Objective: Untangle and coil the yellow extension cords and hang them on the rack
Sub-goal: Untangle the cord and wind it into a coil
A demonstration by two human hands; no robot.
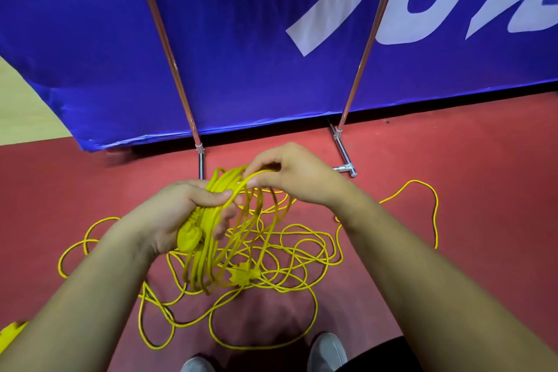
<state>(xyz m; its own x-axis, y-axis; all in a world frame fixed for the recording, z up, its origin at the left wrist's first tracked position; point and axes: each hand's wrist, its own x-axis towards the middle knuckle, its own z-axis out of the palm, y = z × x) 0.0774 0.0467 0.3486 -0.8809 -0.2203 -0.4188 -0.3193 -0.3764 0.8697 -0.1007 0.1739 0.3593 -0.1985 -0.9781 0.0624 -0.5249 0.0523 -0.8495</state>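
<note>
Two hands in shot, left hand (pixel 178 211) and right hand (pixel 293 178). Two rack poles (pixel 175 69), one blue banner (pixel 241 39), two grey shoes (pixel 327 347). Yellow cords (pixel 211 214) too tangled to count.

A blue banner (pixel 241 39) with white lettering fills the upper frame. Red floor (pixel 471 154) lies below it. My grey shoes (pixel 327 349) show at the bottom edge.

Bright even light, soft shadows, wide-angle edge bending, slight blur
</note>
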